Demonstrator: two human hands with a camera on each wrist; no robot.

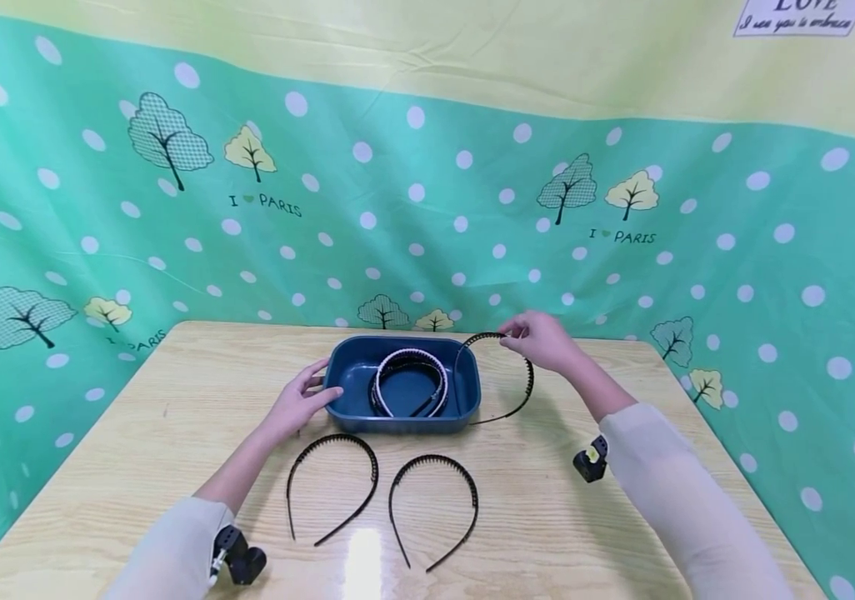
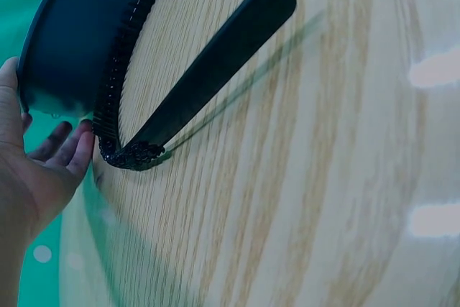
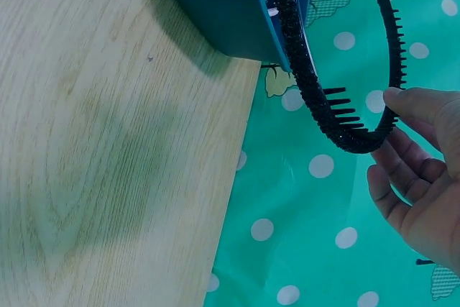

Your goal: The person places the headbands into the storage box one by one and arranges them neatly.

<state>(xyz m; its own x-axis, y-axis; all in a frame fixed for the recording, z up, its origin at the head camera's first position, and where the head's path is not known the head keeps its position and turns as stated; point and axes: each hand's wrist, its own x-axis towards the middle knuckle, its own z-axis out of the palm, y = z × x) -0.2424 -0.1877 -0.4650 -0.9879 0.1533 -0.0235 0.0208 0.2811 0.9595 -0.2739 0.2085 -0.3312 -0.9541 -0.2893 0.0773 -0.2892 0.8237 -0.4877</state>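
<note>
My left hand (image 1: 298,404) grips the left end of a dark blue plastic bin (image 1: 401,426), thumb over its rim and the other fingers outside. Between thumb and fingertips, my right hand (image 1: 540,340) pinches a black toothed headband (image 1: 530,383) at the bin's right end. One side of this headband overlaps the bin's right wall in the head view. Its outer face looks glittery in the right wrist view, where comb teeth (image 3: 341,111) line the inside. A white headband (image 1: 380,372) lies in the bin with black ones around it.
Two more black headbands lie on the wooden table in front of the bin, one at left (image 1: 376,477) and one at right (image 1: 475,493). A green dotted curtain (image 1: 427,225) hangs behind the table and along its sides. Each wrist wears a small black camera (image 1: 246,562).
</note>
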